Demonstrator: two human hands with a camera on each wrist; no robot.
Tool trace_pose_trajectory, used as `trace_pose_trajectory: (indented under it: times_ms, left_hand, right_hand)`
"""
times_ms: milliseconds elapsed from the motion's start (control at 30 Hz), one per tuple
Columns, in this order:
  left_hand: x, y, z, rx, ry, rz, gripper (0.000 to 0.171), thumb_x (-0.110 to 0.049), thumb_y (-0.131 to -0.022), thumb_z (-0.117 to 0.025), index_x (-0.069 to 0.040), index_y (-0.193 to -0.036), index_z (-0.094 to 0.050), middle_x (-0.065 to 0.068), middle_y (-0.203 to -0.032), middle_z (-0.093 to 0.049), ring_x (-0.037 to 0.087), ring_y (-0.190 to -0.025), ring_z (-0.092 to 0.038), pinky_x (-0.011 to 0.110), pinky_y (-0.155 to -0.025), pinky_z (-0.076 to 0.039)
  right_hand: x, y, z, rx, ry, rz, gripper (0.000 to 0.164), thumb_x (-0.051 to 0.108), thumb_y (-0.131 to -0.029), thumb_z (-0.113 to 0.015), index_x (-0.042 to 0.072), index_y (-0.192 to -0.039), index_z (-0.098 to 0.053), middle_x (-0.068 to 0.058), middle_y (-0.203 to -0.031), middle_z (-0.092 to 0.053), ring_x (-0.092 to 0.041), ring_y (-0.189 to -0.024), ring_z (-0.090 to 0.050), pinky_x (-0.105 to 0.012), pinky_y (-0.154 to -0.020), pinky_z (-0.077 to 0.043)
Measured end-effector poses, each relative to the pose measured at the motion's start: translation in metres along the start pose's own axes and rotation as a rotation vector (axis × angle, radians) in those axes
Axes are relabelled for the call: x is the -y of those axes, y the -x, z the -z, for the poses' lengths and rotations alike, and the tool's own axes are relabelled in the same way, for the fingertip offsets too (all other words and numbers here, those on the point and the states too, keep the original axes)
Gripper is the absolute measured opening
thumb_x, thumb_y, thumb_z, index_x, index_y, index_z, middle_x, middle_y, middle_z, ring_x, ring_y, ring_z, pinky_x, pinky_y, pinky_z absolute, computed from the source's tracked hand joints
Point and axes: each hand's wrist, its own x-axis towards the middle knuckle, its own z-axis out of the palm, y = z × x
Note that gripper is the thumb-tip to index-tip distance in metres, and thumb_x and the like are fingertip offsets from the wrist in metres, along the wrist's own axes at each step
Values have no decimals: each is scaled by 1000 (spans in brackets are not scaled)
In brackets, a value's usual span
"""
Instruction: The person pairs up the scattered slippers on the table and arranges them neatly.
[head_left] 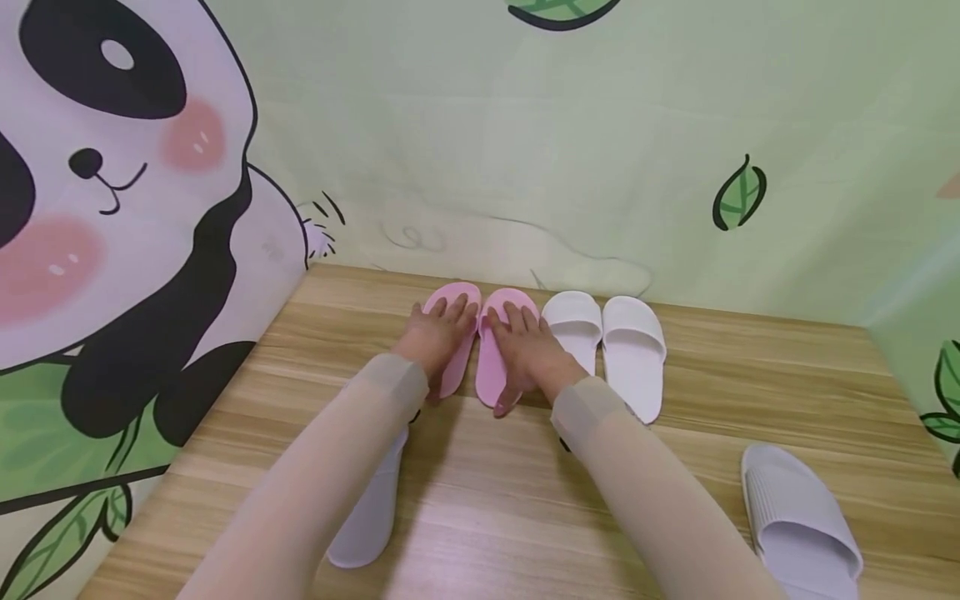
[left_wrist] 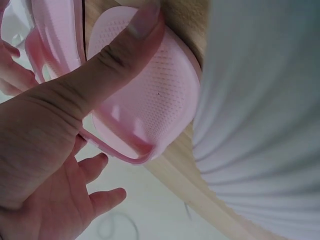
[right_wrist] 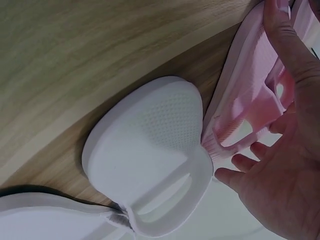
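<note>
Left grey slipper [head_left: 363, 521]: well apart from its mate; unpaired. Left hand [head_left: 433, 342]: over the left pink slipper [head_left: 459, 371], grip unclosed, fingers extended. Right pink slipper [head_left: 491, 371]: alongside, toes toward the wall [head_left: 465, 150]; alignment appears nearly complete. Right hand [head_left: 528, 350]: over this slipper, grip likewise unclosed. White pair [head_left: 633, 367]: aligned beside the pink; appears done. Right grey slipper [head_left: 806, 525]: apart; pairing appears outstanding.
</note>
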Motion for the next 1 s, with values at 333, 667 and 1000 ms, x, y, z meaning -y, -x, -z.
trace_pose_trajectory:
  times_ms: [333, 667, 1000]
  left_hand:
    - [3, 0, -3, -14, 29, -14, 149, -35, -51, -106, -6, -166, -14, 19, -173, -18, 45, -154, -31, 66, -115, -41]
    - [7, -1, -8, 40, 156, 13, 150, -29, -57, -104, -10, -168, -5, 16, -175, -10, 43, -158, -22, 69, -119, -34]
    - [10, 2, 0, 65, 174, 39, 144, -27, -63, -101, -12, -168, -3, 18, -175, -5, 47, -158, -17, 71, -120, -27]
  right_hand:
    - [-4, 1, -3, -32, 2, 28, 158, 60, -50, -99, 12, -168, -5, -21, -171, -5, -41, -158, -11, -57, -130, -16]
    - [-7, -1, -6, -21, -39, 44, 160, 61, -51, -99, 11, -168, -1, -22, -173, -2, -41, -160, -7, -54, -132, -6]
    - [-10, 3, -2, -10, -93, 39, 160, 61, -53, -98, 12, -168, 2, -21, -174, 5, -41, -162, -3, -55, -132, -4]
